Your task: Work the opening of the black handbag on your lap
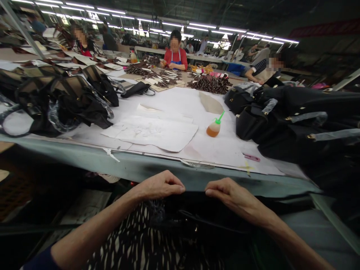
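A black handbag [208,221] rests on my lap, dark against the table's shadow, with a small metal fitting on it and clear plastic wrap near its left side. My left hand [160,185] pinches the bag's upper edge, thumb against fingers. A short span to the right, my right hand [232,195] is closed the same way on that edge. Both hands are just in front of the table's near edge [157,168]. Much of the bag is lost in darkness.
On the paper-covered table stands a squeeze bottle [213,129] of amber liquid. A pink-handled tool [251,157] lies nearer the edge. Black bags [70,97] are piled left, more bags [292,123] right. Across the table, a person in red [181,58] sits behind brown strips [209,82].
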A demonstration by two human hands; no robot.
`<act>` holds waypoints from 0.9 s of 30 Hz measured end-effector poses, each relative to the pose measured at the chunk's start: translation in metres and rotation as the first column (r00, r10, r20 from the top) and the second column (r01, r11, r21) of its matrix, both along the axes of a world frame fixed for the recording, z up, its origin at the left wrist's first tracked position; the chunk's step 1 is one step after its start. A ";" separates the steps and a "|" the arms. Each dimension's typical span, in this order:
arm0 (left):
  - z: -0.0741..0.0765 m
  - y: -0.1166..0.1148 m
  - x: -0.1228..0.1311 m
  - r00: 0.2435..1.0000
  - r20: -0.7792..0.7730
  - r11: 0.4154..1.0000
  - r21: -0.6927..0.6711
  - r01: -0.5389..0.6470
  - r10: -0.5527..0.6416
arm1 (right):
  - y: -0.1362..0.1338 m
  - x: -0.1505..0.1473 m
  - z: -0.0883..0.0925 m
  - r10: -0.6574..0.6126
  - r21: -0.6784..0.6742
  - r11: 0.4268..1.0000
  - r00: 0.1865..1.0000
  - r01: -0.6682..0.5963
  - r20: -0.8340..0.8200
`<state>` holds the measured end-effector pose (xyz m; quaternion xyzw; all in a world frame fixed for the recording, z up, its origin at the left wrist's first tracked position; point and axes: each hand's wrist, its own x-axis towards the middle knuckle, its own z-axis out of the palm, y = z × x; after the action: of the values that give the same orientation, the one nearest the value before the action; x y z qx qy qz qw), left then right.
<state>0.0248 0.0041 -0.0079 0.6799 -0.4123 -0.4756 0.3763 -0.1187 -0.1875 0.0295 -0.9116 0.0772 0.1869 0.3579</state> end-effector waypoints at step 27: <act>-0.022 -0.018 -0.023 0.985 -0.082 0.981 -0.107 -0.162 0.153 | 0.009 0.019 0.002 -0.066 0.006 0.998 0.980 0.069 -0.188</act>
<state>0.0017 -0.0137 -0.0298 0.6700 -0.3693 -0.4449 0.4656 -0.0994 -0.1785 0.0312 -0.8844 0.1402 0.2604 0.3610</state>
